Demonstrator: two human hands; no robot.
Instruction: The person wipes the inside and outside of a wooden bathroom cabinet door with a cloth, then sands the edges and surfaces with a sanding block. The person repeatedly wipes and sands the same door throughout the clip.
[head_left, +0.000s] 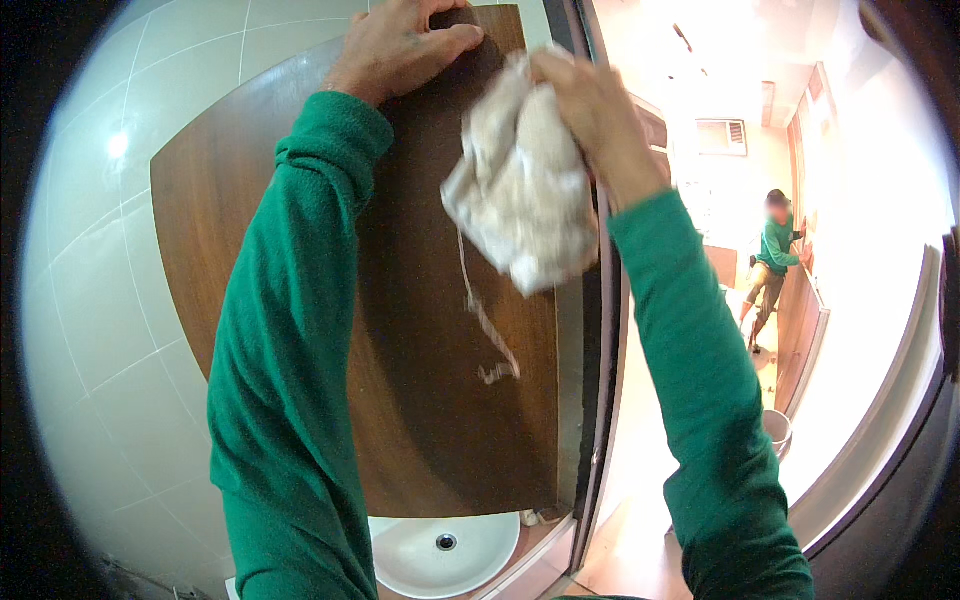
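A white cloth (pixel 525 180), crumpled and slightly blurred, hangs from my right hand (pixel 590 105). The fingers pinch its upper edge, and a loose thread dangles below it. Behind the cloth stands a large dark brown wooden panel (pixel 460 400), its grain running lengthwise. My left hand (pixel 405 45) grips this panel near its top edge, thumb against the front face. The ends of the other left fingers are partly cut off by the picture's edge. Whether the cloth touches the panel I cannot tell.
A white washbasin (pixel 445 575) sits below the panel. Pale tiles (pixel 95 330) cover the left wall. Right of the dark door frame (pixel 592 400) lies a bright room, where a person in green (pixel 775 250) stands at a wooden door (pixel 803 335). A bucket (pixel 777 430) stands nearer.
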